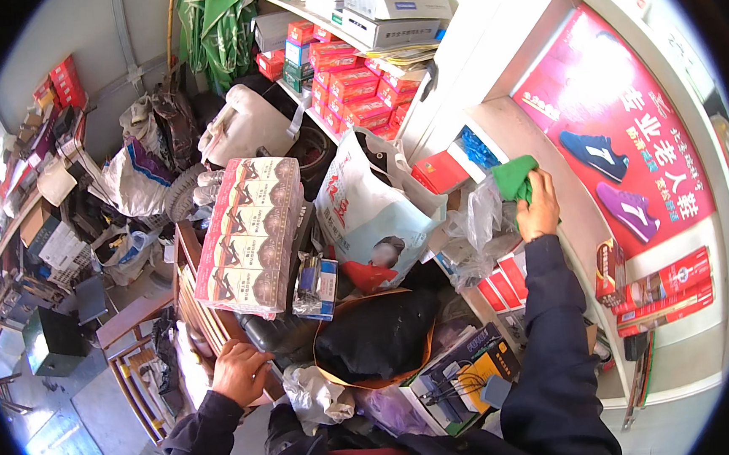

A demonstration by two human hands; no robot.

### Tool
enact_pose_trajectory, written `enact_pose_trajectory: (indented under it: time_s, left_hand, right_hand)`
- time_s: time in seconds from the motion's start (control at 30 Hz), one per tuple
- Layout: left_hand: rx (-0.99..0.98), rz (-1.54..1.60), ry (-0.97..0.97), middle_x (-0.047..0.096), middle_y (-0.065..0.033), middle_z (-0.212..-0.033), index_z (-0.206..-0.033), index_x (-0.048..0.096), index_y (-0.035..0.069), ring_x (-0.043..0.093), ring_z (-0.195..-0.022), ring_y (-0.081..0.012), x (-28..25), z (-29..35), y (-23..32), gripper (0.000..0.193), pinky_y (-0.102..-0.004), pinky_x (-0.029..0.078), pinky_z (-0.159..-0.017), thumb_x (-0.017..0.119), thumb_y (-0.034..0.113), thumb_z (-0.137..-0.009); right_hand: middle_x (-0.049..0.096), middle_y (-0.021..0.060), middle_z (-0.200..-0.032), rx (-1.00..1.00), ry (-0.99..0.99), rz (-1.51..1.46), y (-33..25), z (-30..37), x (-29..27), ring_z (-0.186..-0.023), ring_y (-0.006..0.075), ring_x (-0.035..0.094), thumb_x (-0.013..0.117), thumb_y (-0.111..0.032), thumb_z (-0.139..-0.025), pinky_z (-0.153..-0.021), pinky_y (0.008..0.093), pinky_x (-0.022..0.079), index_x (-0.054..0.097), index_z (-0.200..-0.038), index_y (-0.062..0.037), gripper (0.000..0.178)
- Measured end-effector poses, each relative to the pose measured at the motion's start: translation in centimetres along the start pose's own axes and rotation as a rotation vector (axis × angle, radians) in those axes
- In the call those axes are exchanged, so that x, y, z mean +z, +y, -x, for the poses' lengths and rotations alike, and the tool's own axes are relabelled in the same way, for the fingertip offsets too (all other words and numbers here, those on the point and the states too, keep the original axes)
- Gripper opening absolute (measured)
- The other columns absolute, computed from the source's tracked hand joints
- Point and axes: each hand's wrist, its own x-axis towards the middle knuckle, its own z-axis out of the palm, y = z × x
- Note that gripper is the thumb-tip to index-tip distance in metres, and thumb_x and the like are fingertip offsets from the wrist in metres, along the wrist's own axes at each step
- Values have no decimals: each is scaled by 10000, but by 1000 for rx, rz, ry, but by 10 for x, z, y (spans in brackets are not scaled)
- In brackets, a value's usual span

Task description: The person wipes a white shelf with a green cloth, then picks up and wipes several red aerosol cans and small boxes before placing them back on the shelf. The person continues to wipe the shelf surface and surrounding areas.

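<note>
The right hand (539, 208), right of centre in the frame, is closed around a green cloth (515, 176), fingers curled over its lower edge, and it holds the cloth against the pale shelf (535, 131) below the big red poster (621, 142). One clear plastic bag (481, 219) lies crumpled just left of that hand, touching the cloth. Two shoes are drawn on the poster, one blue, one purple.

The left hand (239, 371), at lower left, rests palm down with fingers loosely bent on the edge of a wooden rack (206, 319); it grips nothing that can be seen.

Above the left hand, at centre left, one shrink-wrapped pack (251, 234) of five flat boxes stands tilted. Just beside it on the right lies one small blue and clear packet (316, 283). At centre, one white printed bag (371, 206) stands open, and below it sits one black bag (378, 335) in a brown-rimmed basket. One crumpled white bag (313, 396) lies at lower centre, near the left hand.

At upper centre, red boxes (355, 89) are stacked on shelves, too many and too overlapped to count surely, with three white boxes (383, 11) above them. One folded green umbrella (215, 26) hangs at the top. Three red flat packs (665, 291) lean at lower right.
</note>
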Motion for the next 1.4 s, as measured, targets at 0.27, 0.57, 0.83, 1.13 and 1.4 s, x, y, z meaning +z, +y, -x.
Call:
enact_pose_trajectory:
  time_s: [0.27,0.57,0.83,1.13,1.4]
  left_hand:
    - [-77,-57,127,678,-61,-780,-817,753,121,631,-888,-285,46,-9,-8,62,-494,425,-990,752,173,-783]
    - [-151,-24,141,696,-71,-729,-783,772,123,651,-858,-285,58,-14,-10,78,-593,348,-1147,746,169,-726]
    - [-128,-23,160,765,-46,-842,-838,790,147,673,-951,-262,55,-13,-9,113,-572,324,-1170,762,181,-733]
    - [-95,-82,95,674,-51,-782,-852,754,155,646,-934,-269,55,-10,-15,97,-578,345,-1159,761,218,-779]
    - [-53,-10,132,703,-56,-812,-885,774,150,654,-971,-272,54,-7,-17,131,-577,332,-1162,758,260,-815]
  right_hand:
    - [590,112,-1360,-56,-34,17,-46,-87,77,-1242,381,606,730,55,-726,-1007,461,537,616,-1277,-135,594]
    - [617,105,-1295,-129,-7,-57,-82,-139,126,-1187,387,623,750,49,-734,-974,473,533,635,-1228,-116,534]
    - [685,112,-1129,-246,-62,-12,-93,-142,141,-1113,383,628,659,106,-740,-948,464,532,724,-1090,-101,412]
    - [736,125,-1234,563,-218,-1220,-154,7,104,-1105,215,702,725,-120,-974,-994,342,529,658,-1333,13,389]
    - [733,96,-1190,545,-143,-1214,-184,115,11,-1064,181,704,517,-275,-1135,-949,347,566,661,-1286,-8,339]
